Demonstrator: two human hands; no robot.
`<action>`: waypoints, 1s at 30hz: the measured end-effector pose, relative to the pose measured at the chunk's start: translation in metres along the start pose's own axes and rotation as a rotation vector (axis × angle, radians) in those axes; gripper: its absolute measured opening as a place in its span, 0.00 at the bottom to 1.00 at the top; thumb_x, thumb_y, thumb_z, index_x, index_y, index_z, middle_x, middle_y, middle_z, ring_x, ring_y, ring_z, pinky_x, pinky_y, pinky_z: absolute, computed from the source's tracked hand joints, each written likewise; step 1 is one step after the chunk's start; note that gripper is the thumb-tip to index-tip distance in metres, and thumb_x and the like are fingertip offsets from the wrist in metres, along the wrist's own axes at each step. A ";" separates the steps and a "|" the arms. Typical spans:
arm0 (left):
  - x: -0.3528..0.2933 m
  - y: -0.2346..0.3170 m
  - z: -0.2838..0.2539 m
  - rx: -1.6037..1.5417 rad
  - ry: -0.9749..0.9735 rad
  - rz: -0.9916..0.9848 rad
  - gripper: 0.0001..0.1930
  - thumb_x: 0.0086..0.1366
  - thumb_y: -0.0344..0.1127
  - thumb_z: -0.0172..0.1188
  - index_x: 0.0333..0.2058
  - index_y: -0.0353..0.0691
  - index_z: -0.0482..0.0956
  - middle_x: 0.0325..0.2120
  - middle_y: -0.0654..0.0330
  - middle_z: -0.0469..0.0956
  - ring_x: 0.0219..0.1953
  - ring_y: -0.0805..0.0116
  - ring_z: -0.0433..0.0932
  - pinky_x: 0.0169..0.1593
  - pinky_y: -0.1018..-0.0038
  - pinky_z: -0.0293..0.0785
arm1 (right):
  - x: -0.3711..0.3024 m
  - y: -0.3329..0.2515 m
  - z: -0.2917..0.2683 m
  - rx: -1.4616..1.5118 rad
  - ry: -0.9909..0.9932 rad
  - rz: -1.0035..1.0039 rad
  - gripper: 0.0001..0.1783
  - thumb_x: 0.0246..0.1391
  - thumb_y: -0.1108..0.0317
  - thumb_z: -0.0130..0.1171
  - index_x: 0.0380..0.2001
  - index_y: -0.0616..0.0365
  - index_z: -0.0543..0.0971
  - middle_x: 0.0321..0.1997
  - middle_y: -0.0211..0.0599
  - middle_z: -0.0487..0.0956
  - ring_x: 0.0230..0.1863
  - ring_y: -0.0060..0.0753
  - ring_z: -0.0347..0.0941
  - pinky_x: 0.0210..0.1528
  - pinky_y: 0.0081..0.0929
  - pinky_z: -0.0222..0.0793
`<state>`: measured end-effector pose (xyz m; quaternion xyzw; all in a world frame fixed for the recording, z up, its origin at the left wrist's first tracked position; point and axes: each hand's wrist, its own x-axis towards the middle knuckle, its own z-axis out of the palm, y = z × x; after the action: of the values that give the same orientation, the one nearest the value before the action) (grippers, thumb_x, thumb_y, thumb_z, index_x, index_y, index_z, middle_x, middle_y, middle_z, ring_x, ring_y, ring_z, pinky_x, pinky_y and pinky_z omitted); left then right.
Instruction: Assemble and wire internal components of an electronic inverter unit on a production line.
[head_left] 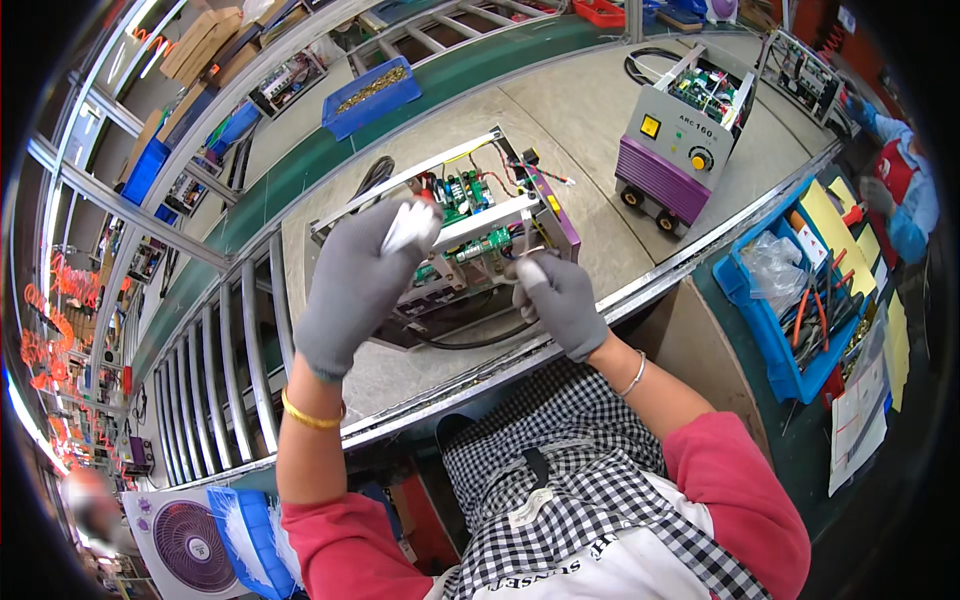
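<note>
While L hand (365,275) curls over open chassis (485,223) & R hand (562,305) bends at its R end, can't tell if either grips. Chassis sits below both, prob. for reach; tool tray (768,338) right of R hand, likewise.

An electrical-equipment assembly workshop is indicated by the grey metal roller conveyor (232,360) and by the open metal-framed unit with a purple end panel (563,225), in which green circuit boards (463,194) are exposed. Small brass-coloured parts (372,91) are held in a shallow blue plastic tray (378,118), and orange-handled pliers (822,315) in a blue plastic bin (768,345). Along the blurred left rim, what appear to be coiled orange air hoses (75,280) are hung in rows.
</note>
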<state>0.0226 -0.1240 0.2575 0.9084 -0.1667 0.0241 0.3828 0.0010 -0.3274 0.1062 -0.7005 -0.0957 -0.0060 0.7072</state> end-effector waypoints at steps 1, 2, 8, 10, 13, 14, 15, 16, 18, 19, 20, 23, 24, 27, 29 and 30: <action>0.015 0.001 0.000 -0.017 -0.010 0.047 0.13 0.66 0.41 0.57 0.40 0.36 0.81 0.19 0.69 0.72 0.20 0.83 0.69 0.24 0.80 0.64 | 0.001 0.001 0.000 -0.059 -0.020 0.008 0.16 0.63 0.61 0.51 0.30 0.62 0.80 0.19 0.33 0.76 0.19 0.23 0.71 0.25 0.25 0.68; 0.029 0.002 0.003 0.087 -0.053 0.071 0.14 0.66 0.41 0.57 0.40 0.35 0.80 0.18 0.67 0.72 0.20 0.82 0.70 0.24 0.79 0.64 | 0.003 0.002 0.000 -0.174 -0.018 -0.041 0.18 0.62 0.59 0.51 0.26 0.63 0.79 0.17 0.35 0.76 0.18 0.25 0.72 0.24 0.26 0.69; 0.082 0.012 0.020 0.361 -0.336 0.090 0.18 0.62 0.46 0.56 0.34 0.32 0.80 0.24 0.46 0.78 0.25 0.56 0.76 0.37 0.63 0.71 | 0.005 0.002 -0.006 -0.062 -0.004 0.196 0.22 0.64 0.56 0.51 0.28 0.66 0.79 0.16 0.34 0.75 0.16 0.22 0.71 0.21 0.22 0.68; 0.089 0.014 0.022 0.341 -0.381 0.103 0.19 0.62 0.46 0.57 0.35 0.32 0.80 0.24 0.48 0.79 0.25 0.58 0.77 0.37 0.64 0.72 | 0.003 0.003 -0.007 -0.008 0.008 0.259 0.22 0.64 0.56 0.51 0.28 0.66 0.79 0.16 0.34 0.76 0.16 0.22 0.71 0.21 0.21 0.68; 0.097 0.018 0.022 0.347 -0.466 0.031 0.19 0.62 0.47 0.58 0.36 0.32 0.81 0.24 0.50 0.80 0.26 0.63 0.78 0.37 0.67 0.73 | 0.003 0.005 -0.005 0.040 0.044 0.231 0.21 0.64 0.56 0.51 0.29 0.66 0.79 0.17 0.35 0.76 0.16 0.22 0.72 0.20 0.20 0.68; 0.100 0.020 0.022 0.380 -0.506 -0.045 0.20 0.61 0.47 0.59 0.37 0.33 0.81 0.24 0.52 0.80 0.27 0.65 0.78 0.37 0.68 0.73 | 0.005 0.004 -0.004 0.016 0.050 0.218 0.21 0.63 0.58 0.51 0.26 0.65 0.79 0.16 0.37 0.76 0.16 0.26 0.72 0.21 0.25 0.68; 0.104 0.022 0.021 0.350 -0.517 -0.011 0.20 0.61 0.47 0.59 0.37 0.33 0.81 0.24 0.52 0.80 0.27 0.65 0.78 0.37 0.68 0.73 | 0.008 0.003 -0.003 -0.002 0.038 0.209 0.21 0.62 0.59 0.51 0.22 0.65 0.78 0.15 0.38 0.75 0.16 0.30 0.72 0.22 0.30 0.68; 0.108 0.024 0.019 0.373 -0.588 -0.050 0.20 0.61 0.47 0.59 0.38 0.33 0.82 0.24 0.53 0.80 0.27 0.67 0.78 0.37 0.69 0.73 | 0.010 0.002 -0.003 -0.011 0.062 0.207 0.21 0.62 0.59 0.51 0.22 0.65 0.78 0.15 0.38 0.75 0.16 0.30 0.72 0.22 0.30 0.68; 0.115 0.028 0.019 0.396 -0.660 -0.090 0.20 0.61 0.47 0.60 0.39 0.33 0.82 0.24 0.54 0.80 0.27 0.69 0.78 0.36 0.69 0.73 | 0.016 -0.002 -0.003 -0.204 0.100 -0.021 0.19 0.60 0.59 0.53 0.22 0.63 0.77 0.17 0.46 0.76 0.18 0.44 0.74 0.25 0.38 0.69; 0.118 0.029 0.019 0.401 -0.682 -0.088 0.20 0.62 0.47 0.59 0.39 0.33 0.82 0.25 0.53 0.81 0.28 0.66 0.79 0.37 0.69 0.74 | 0.020 -0.004 -0.003 -0.218 0.117 0.043 0.19 0.60 0.59 0.53 0.22 0.63 0.77 0.17 0.46 0.76 0.18 0.44 0.74 0.25 0.38 0.69; 0.120 0.029 0.020 0.434 -0.690 -0.097 0.19 0.62 0.47 0.59 0.39 0.33 0.82 0.25 0.51 0.81 0.28 0.64 0.79 0.38 0.68 0.74 | 0.024 -0.005 -0.003 -0.357 0.150 -0.054 0.19 0.59 0.59 0.53 0.22 0.62 0.77 0.19 0.49 0.76 0.21 0.50 0.74 0.27 0.42 0.69; 0.119 0.025 0.026 0.422 -0.631 0.053 0.17 0.62 0.44 0.58 0.39 0.35 0.82 0.27 0.48 0.81 0.29 0.57 0.79 0.39 0.67 0.74 | 0.028 -0.007 -0.002 -0.542 0.195 -0.173 0.18 0.59 0.58 0.54 0.23 0.61 0.77 0.22 0.52 0.76 0.26 0.55 0.74 0.30 0.46 0.69; 0.118 0.022 0.029 0.429 -0.573 0.074 0.14 0.59 0.40 0.58 0.39 0.39 0.83 0.30 0.46 0.81 0.33 0.50 0.80 0.41 0.64 0.74 | 0.028 -0.008 -0.003 -0.577 0.165 -0.144 0.18 0.59 0.57 0.54 0.24 0.61 0.77 0.24 0.52 0.76 0.28 0.56 0.74 0.30 0.47 0.68; 0.117 0.010 0.033 0.573 -0.246 0.173 0.15 0.56 0.39 0.60 0.41 0.42 0.83 0.32 0.47 0.82 0.36 0.49 0.81 0.43 0.63 0.75 | 0.019 -0.017 -0.013 -0.607 0.123 -0.076 0.16 0.59 0.57 0.55 0.29 0.59 0.79 0.25 0.49 0.77 0.29 0.55 0.75 0.32 0.46 0.69; 0.117 0.001 0.027 0.614 -0.081 0.222 0.14 0.60 0.41 0.59 0.43 0.49 0.83 0.37 0.53 0.82 0.41 0.52 0.81 0.44 0.61 0.76 | 0.015 -0.033 -0.022 -0.661 0.183 -0.226 0.15 0.59 0.57 0.56 0.31 0.58 0.80 0.25 0.48 0.77 0.29 0.54 0.75 0.32 0.45 0.70; 0.118 -0.002 0.026 0.555 0.065 0.289 0.13 0.59 0.39 0.60 0.43 0.49 0.83 0.37 0.54 0.82 0.41 0.52 0.81 0.44 0.62 0.76 | 0.013 -0.043 -0.026 -0.697 0.191 -0.285 0.14 0.58 0.57 0.58 0.34 0.57 0.81 0.25 0.46 0.77 0.28 0.53 0.75 0.32 0.44 0.70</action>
<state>0.1324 -0.1744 0.2584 0.9439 -0.2688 0.1516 0.1178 0.0114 -0.3526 0.1509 -0.8747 -0.1180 -0.2013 0.4248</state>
